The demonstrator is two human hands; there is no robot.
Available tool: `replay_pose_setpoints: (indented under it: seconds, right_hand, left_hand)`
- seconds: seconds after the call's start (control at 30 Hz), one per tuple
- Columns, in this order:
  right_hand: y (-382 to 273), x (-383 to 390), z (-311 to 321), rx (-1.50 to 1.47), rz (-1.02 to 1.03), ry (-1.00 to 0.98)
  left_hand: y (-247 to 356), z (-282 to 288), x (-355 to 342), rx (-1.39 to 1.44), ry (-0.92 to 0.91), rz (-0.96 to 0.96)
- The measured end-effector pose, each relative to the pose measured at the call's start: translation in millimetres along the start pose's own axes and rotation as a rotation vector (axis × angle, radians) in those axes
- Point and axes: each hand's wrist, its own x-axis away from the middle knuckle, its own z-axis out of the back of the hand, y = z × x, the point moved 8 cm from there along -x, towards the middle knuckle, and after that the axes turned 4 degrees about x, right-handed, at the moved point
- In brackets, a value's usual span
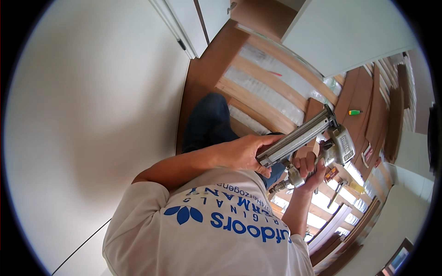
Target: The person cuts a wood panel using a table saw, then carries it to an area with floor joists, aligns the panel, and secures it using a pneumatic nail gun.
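A silver pneumatic nail gun [338,140] is held tilted in front of my chest, its long magazine rising diagonally toward the right. My left hand [251,152] is wrapped round the lower end of that magazine. My right hand [307,172] grips the handle beneath it, with the metal air fitting protruding just to the left of that hand. The gun partly hides some fingers of both hands and the floor below. My bent leg in dark jeans [205,119] shows behind my left forearm.
Wooden battens [255,69] with plastic-wrapped material between them cover the floor, with brown planks [353,92], a green-handled tool [354,112] and a hammer-like tool [336,193] on them. A white wall [87,106] runs along my left; white doors [343,32] stand ahead.
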Motion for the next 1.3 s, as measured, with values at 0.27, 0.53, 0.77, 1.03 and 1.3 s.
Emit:
replay_pose_setpoints:
  seconds: [0.27, 0.53, 0.77, 1.03, 1.3]
  right_hand:
    - [14, -49, 7, 0.482, -0.026, 0.138]
    - [61, -117, 18, 0.915, -0.209, 0.208]
    - [95, -178, 14, 1.003, -0.374, 0.365]
    - [121, -248, 25, 1.012, -0.532, 0.435]
    - [217, -419, 90, 0.622, -0.535, 0.343]
  left_hand:
    - [-57, 89, -16, -0.602, 0.082, 0.169]
    - [-121, 335, 3, -0.708, 0.708, 0.264]
    - [-158, 546, -149, -0.905, 0.691, 0.349]
    - [-167, 693, -294, -1.401, 0.8, 0.366]
    - [-198, 734, -294, -1.499, 0.851, 0.107]
